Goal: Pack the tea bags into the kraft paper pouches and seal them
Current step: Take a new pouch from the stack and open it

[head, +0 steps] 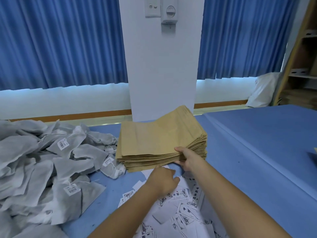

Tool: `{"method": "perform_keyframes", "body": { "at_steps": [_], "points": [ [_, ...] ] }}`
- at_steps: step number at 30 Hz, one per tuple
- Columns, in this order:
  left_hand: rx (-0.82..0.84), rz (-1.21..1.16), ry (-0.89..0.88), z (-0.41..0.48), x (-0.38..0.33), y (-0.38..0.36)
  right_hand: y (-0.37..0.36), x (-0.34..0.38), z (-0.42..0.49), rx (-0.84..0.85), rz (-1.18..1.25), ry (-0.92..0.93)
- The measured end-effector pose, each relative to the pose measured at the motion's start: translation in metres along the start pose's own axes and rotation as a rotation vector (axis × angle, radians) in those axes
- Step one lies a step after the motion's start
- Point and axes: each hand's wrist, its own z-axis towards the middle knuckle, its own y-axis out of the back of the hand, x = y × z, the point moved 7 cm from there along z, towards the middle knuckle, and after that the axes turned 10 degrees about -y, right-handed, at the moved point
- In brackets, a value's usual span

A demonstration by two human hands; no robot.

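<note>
Two hands are at work. The right hand (pixel 190 159) grips the near right corner of the single stack of kraft paper pouches (pixel 159 140), thumb on top and fingers under several pouches. The pouches in the stack are too many to count.

The left hand (pixel 163 181) lies just left of the right hand, knuckles up and fingers curled down onto scattered printed slips (pixel 185 219). Whether it holds a slip cannot be told.

One loose heap of grey tea bags (pixel 42 165) lies well left of the left hand, touching the stack's left edge. Four of them show white barcode tags.

Everything rests on one blue table (pixel 257 152). Beyond the hands, one white pillar (pixel 163 66) stands between two blue curtains (pixel 60 40).
</note>
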Motion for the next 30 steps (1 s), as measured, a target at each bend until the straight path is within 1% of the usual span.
{"method": "perform_keyframes", "body": {
  "at_steps": [1,2,3,4,5,6,7,8,9,10,11,12,13,14,15,17,18,20,21,22,23,24,25,27,29,30],
  "points": [
    [-0.004,-0.048,-0.016,-0.005,-0.001,0.002,0.0,-0.001,-0.005,-0.001,-0.054,0.0],
    [0.015,-0.101,-0.033,-0.011,-0.002,0.004,0.0,-0.002,-0.012,-0.016,-0.172,-0.006],
    [0.033,-0.15,-0.055,-0.017,-0.003,0.004,0.004,0.0,-0.017,-0.079,-0.386,0.008],
    [0.061,-0.173,-0.074,-0.025,-0.005,0.003,0.007,0.005,-0.023,-0.202,-0.667,0.066],
    [0.082,-0.192,-0.092,-0.032,-0.006,0.002,0.012,0.02,-0.026,-0.396,-0.975,0.195],
    [0.095,-0.21,-0.104,-0.038,-0.009,0.001,0.01,0.038,-0.033,-0.641,-1.259,0.391],
    [0.09,-0.212,-0.114,-0.042,-0.01,-0.001,0.0,0.053,-0.046,-0.835,-1.427,0.604],
    [0.073,-0.193,-0.129,-0.043,-0.011,0.0,-0.013,0.062,-0.061,-0.959,-1.497,0.796],
    [0.02,-0.151,-0.155,-0.04,-0.012,0.006,-0.022,0.069,-0.073,-1.042,-1.517,0.937],
    [-0.065,-0.082,-0.182,-0.034,-0.013,0.017,-0.027,0.074,-0.081,-1.09,-1.511,1.035],
    [-0.173,0.036,-0.215,-0.026,-0.013,0.032,-0.028,0.079,-0.084,-1.114,-1.503,1.076],
    [-0.278,0.162,-0.222,-0.017,-0.011,0.049,-0.025,0.084,-0.085,-1.126,-1.478,1.071],
    [-0.359,0.25,-0.182,-0.008,-0.005,0.064,-0.018,0.091,-0.082,-1.137,-1.429,1.018],
    [-0.379,0.309,-0.104,0.0,0.007,0.074,-0.009,0.096,-0.077,-1.126,-1.386,0.931],
    [-0.353,0.332,-0.013,0.008,0.021,0.079,-0.001,0.099,-0.072,-1.095,-1.354,0.852],
    [-0.189,0.327,0.132,0.018,0.047,0.068,0.013,0.102,-0.063,-1.004,-1.295,0.76],
    [-0.133,0.333,0.151,0.018,0.053,0.058,0.018,0.103,-0.06,-0.954,-1.255,0.741],
    [-0.129,0.389,0.108,0.012,0.052,0.045,0.026,0.104,-0.057,-0.849,-1.142,0.686],
    [-0.16,0.418,0.068,0.009,0.05,0.043,0.029,0.104,-0.057,-0.805,-1.081,0.648],
    [-0.227,0.434,0.021,0.004,0.047,0.044,0.03,0.104,-0.059,-0.779,-1.041,0.626],
    [-0.321,0.428,-0.009,-0.002,0.046,0.049,0.031,0.105,-0.062,-0.773,-1.018,0.622],
    [-0.382,0.418,-0.023,-0.009,0.045,0.055,0.032,0.106,-0.066,-0.779,-0.999,0.631],
    [-0.41,0.366,-0.047,-0.015,0.045,0.058,0.033,0.107,-0.071,-0.793,-0.991,0.654],
    [-0.468,0.174,-0.057,-0.03,0.047,0.067,0.03,0.105,-0.08,-0.823,-1.021,0.707],
    [-0.665,0.025,-0.052,-0.053,0.053,0.087,0.025,0.102,-0.088,-0.799,-1.055,0.717],
    [-0.752,-0.028,-0.053,-0.068,0.057,0.094,0.022,0.098,-0.09,-0.743,-1.026,0.692]
  ]
}}
